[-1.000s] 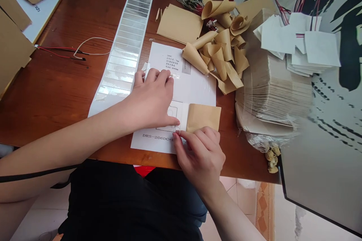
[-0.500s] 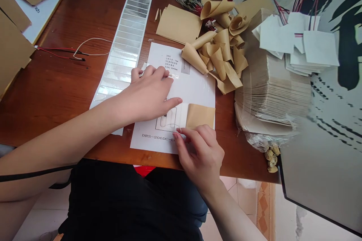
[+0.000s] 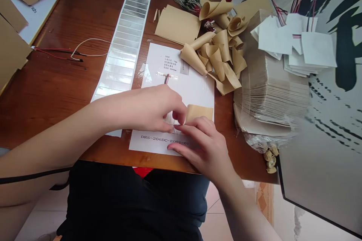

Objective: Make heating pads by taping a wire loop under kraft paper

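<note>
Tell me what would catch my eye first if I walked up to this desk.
The person's left hand and right hand meet in the middle, over a white printed sheet. Just beyond them lies a heap of curled kraft paper strips, with a tall stack of kraft paper sheets to its right. A long strip of silvery labels runs down the reddish wooden table left of the sheet.

Black garment (image 3: 124,205) covers torso and lap; fabric matte, no visible markings. Dark blue fabric (image 3: 189,205), denim-like, at right side of black garment. Thin black cord (image 3: 34,175) crosses left arm, left of black garment. Left hand (image 3: 149,109) and right hand (image 3: 206,150) bare; both forearms bare, no sleeves in view.
</note>
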### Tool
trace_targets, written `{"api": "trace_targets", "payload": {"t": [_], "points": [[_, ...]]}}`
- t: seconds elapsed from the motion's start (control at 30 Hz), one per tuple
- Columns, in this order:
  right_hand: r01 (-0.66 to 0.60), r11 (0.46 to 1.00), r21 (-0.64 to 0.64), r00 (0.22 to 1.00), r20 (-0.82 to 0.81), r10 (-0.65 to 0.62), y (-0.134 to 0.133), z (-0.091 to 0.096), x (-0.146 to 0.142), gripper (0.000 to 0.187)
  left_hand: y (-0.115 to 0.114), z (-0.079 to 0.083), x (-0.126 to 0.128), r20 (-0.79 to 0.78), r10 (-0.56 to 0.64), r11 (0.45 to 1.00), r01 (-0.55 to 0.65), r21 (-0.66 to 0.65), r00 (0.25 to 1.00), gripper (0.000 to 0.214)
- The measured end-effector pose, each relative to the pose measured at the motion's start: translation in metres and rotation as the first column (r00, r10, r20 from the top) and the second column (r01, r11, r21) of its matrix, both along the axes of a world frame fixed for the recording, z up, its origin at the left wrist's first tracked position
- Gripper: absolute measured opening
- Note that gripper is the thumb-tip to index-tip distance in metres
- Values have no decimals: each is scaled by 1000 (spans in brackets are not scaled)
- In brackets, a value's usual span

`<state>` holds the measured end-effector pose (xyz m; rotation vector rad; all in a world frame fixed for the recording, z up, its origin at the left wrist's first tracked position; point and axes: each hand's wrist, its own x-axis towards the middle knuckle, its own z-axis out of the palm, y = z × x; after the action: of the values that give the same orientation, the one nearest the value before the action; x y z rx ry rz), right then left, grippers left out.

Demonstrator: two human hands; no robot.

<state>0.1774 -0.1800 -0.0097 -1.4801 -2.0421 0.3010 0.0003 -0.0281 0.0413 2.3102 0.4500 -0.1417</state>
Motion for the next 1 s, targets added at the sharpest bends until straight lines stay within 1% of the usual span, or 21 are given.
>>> {"api": "trace_targets", "payload": {"t": [0.03,0.07,0.1,0.13,0.17,0.2,0.23,0.3,0.33,0.37,0.43,0.5,0.57,0.63,0.7,0.83,0.9,0.93,1.0], "points": [[-51,998,-25,999,-11,50,2,4,5,25,-1,0,1,-10,-20,1000,20,-17,1000,16],[-94,993,-67,996,-20,92,5,8,10,21,-2,1,2,-23,-34,999,33,-22,999,17],[-125,985,-117,992,-34,121,8,13,15,12,-3,1,3,-38,-44,999,43,-21,998,17],[-147,976,-162,989,-61,138,11,17,19,6,-4,2,4,-56,-47,999,46,-19,997,17],[-161,971,-178,985,-92,146,14,22,23,16,-5,3,5,-73,-49,999,47,-21,996,15],[-160,973,-167,984,-102,144,18,26,26,21,-6,3,5,-84,-48,999,46,-26,995,13],[-127,980,-155,990,-79,116,23,31,27,22,-6,4,5,-87,-50,998,47,-32,995,9],[-58,989,-134,998,-23,55,34,38,27,20,-7,4,5,-86,-60,998,57,-38,994,6],[-49,990,-132,999,-8,48,39,42,26,18,-6,3,5,-82,-63,997,61,-37,995,7],[-48,985,-164,999,-10,47,45,45,23,17,-6,3,4,-76,-64,997,62,-38,995,8],[-73,960,-270,997,-51,61,56,48,17,15,-4,2,3,-83,-55,997,51,-51,995,8],[-77,926,-369,997,-50,63,65,48,11,13,-2,4,1,-106,-44,997,37,-73,993,9],[-74,880,-469,997,-57,54,71,45,7,15,-1,7,-1,-140,-40,996,28,-86,989,11],[-93,839,-535,994,-99,47,74,39,7,18,-1,9,-2,-172,-33,996,19,-83,985,11],[-121,814,-569,987,-155,39,75,33,8,18,-2,11,-3,-195,-33,997,19,-68,980,14],[-132,800,-585,977,-214,5,74,28,13,20,-7,9,1,-208,-22,1000,20,-11,978,16],[-125,799,-588,974,-227,-15,74,29,14,21,-9,8,4,-233,-1,999,13,53,973,25],[-124,798,-589,972,-235,-22,74,30,14,21,-10,8,5,-249,8,996,15,90,969,26],[-125,803,-583,970,-244,-26,74,31,14,22,-11,9,7,-270,14,989,27,145,963,18]]}}
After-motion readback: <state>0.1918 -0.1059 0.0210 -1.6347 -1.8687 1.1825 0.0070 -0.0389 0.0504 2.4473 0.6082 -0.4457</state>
